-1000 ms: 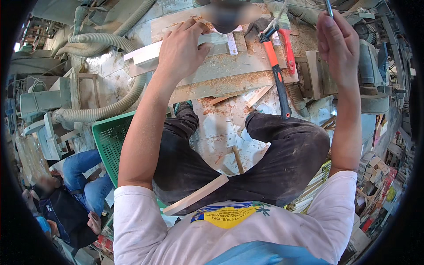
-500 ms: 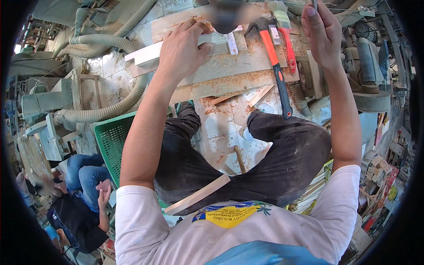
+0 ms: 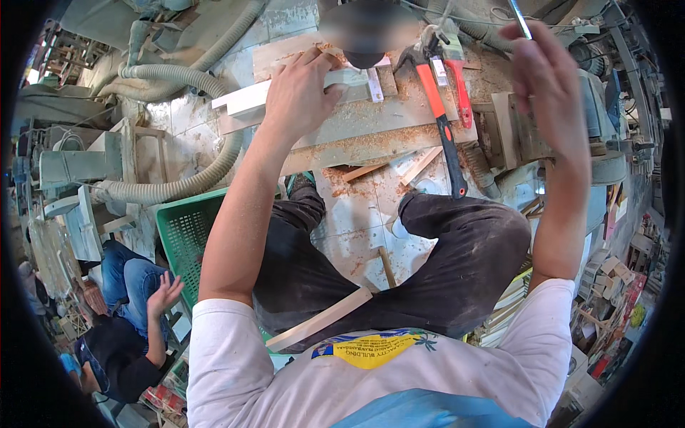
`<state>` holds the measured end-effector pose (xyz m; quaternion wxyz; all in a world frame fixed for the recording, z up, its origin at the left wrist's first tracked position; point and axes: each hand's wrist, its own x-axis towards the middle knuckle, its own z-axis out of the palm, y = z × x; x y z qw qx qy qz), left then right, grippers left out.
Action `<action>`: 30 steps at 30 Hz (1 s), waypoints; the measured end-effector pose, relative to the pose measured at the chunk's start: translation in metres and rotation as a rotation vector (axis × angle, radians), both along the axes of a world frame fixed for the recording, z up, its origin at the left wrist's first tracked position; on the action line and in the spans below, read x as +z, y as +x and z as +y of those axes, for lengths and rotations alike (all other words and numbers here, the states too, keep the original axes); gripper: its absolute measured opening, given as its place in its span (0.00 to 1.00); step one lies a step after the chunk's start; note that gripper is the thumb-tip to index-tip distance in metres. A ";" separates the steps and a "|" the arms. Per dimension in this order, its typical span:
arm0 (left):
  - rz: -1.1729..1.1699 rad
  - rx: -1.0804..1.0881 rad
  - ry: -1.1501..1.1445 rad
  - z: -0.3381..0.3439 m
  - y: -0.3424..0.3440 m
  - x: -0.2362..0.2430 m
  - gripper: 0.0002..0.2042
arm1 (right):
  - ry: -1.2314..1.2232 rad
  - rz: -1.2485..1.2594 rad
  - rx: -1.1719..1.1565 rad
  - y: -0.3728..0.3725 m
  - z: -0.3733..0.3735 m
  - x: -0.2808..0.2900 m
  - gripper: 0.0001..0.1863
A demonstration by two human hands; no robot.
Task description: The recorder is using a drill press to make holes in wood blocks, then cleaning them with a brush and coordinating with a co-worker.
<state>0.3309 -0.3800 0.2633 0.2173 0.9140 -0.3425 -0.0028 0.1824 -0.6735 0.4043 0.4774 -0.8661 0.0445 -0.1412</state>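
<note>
My left hand (image 3: 300, 96) grips a pale wooden piece (image 3: 246, 103) on a shaving-strewn board (image 3: 335, 128), beneath a dark rounded object (image 3: 364, 53), partly blurred. At the upper right, my right hand (image 3: 546, 78), smeared by motion, is closed around a thin metal rod (image 3: 519, 16). Between my hands lie a hammer with an orange-and-black handle (image 3: 446, 135) and a red-handled brush (image 3: 464, 100). A loose wooden strip (image 3: 317, 320) rests across my lap.
At left stand a green plastic basket (image 3: 185, 235) and ribbed hoses (image 3: 168, 191). A seated co-worker (image 3: 118, 364) in dark top and jeans raises an open hand. Dusty machinery (image 3: 589, 107) and wood offcuts (image 3: 610, 274) crowd the right side.
My right hand swung left, then back right and slightly down with the rod. My left hand sits slightly lower in the picture. The co-worker's hand has risen and opened.
</note>
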 end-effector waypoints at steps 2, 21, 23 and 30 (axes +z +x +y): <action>-0.024 -0.014 -0.016 0.001 0.001 -0.003 0.20 | 0.037 -0.167 -0.049 -0.011 -0.001 0.027 0.15; -0.115 -0.151 -0.193 0.009 0.013 -0.021 0.22 | -0.439 0.117 0.058 0.014 0.010 0.007 0.19; -0.040 -0.155 -0.225 0.007 0.017 -0.025 0.23 | -0.516 0.185 0.027 -0.022 0.007 -0.011 0.17; -0.085 -0.141 -0.088 0.011 0.027 -0.034 0.19 | -0.323 0.158 -0.562 -0.201 -0.063 -0.031 0.15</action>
